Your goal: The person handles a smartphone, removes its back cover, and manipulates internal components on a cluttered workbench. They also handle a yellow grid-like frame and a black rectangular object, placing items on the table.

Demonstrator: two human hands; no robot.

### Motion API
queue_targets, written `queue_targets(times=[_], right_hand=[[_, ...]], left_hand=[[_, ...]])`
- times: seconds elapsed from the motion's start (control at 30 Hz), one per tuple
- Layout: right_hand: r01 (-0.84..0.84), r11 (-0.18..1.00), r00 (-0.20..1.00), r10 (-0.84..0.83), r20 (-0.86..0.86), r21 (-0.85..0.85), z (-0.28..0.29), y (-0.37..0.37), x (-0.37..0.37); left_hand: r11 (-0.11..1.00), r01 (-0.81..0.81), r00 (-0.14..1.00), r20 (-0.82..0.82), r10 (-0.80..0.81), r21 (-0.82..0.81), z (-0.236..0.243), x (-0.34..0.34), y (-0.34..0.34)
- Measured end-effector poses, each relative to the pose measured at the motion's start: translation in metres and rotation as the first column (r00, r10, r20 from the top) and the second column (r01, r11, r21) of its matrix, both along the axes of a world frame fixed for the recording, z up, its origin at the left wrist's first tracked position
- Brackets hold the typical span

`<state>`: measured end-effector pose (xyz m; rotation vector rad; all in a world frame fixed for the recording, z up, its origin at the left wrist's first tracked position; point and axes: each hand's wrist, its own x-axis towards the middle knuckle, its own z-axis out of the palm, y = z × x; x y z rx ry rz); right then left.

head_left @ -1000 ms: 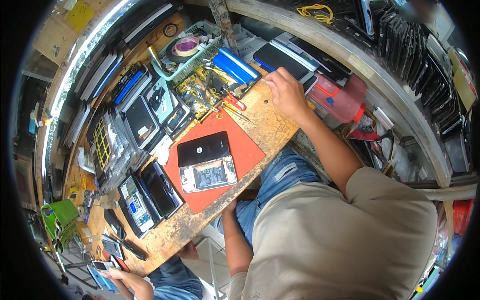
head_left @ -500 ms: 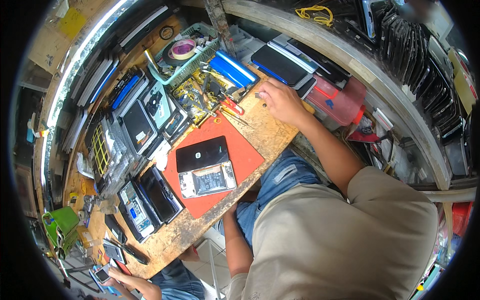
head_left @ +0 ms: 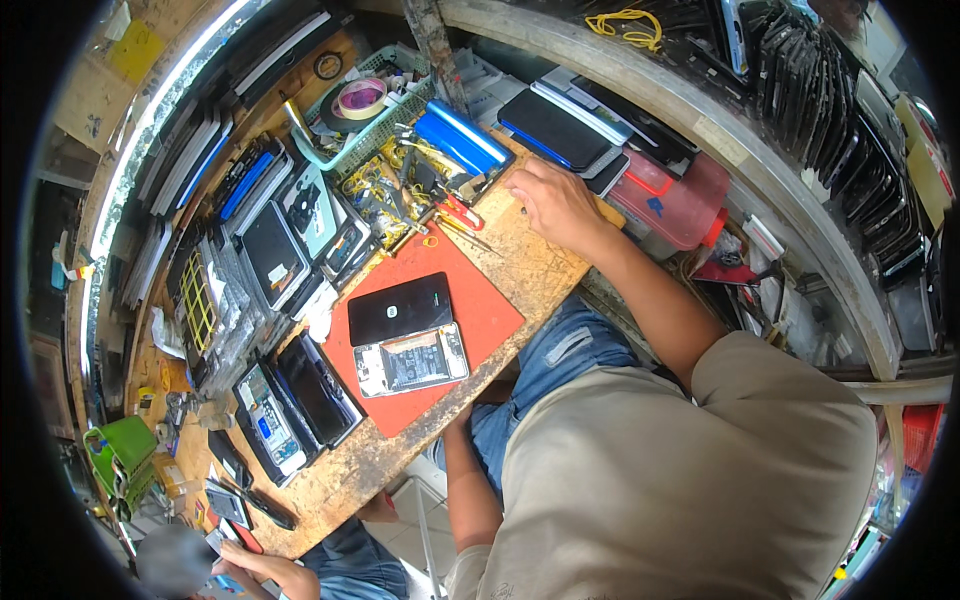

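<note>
My right hand rests at the right end of the wooden bench, its fingers curled down toward the surface. Whatever is under those fingers, if anything, is too small or hidden to name. A tiny dark piece lies beside it. My left forearm reaches to the bench's front edge, and the hand itself is hidden there. On a red mat lies an opened phone: its black screen panel sits face up, touching the silver-edged body with the inner parts exposed.
Tweezers, red-handled pliers and a tangle of yellow wire and tools lie beyond the mat. Blue film roll and a green basket stand behind. More opened phones lie left. Another person's hand is at lower left.
My right fingers have curled further over a small greyish piece seen at their tips earlier; it no longer shows. The phone stays put. The view has shifted slightly.
</note>
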<state>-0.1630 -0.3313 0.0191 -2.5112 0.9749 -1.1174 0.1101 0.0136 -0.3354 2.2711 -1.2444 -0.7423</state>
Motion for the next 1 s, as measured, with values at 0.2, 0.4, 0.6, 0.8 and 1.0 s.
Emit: queue_targets(times=[0.2,0.4,0.6,0.8,1.0], right_hand=[[-0.024,0.991,1.000,0.022,0.014,0.134,-0.002,-0.001,-0.005],[-0.001,0.993,0.997,-0.009,0.078,0.119,0.002,0.004,-0.003],[0.051,0.989,0.972,-0.081,0.219,0.139,0.002,-0.003,-0.005],[0.022,0.980,0.994,-0.042,0.099,0.199,0.001,0.001,-0.001],[-0.038,0.995,0.989,0.024,0.144,0.091,0.002,-0.004,0.001]], left_hand=[[1.000,0.013,1.000,0.018,-0.014,0.004,0.014,-0.007,0.000],[0.999,-0.029,1.000,0.014,0.028,0.041,0.041,-0.022,-0.004],[0.998,-0.050,0.999,-0.002,0.051,0.036,0.048,-0.021,-0.009],[0.992,-0.115,0.993,-0.001,0.115,0.055,0.048,-0.027,-0.009],[0.982,-0.172,0.985,-0.011,0.174,0.081,0.060,-0.033,-0.018]])
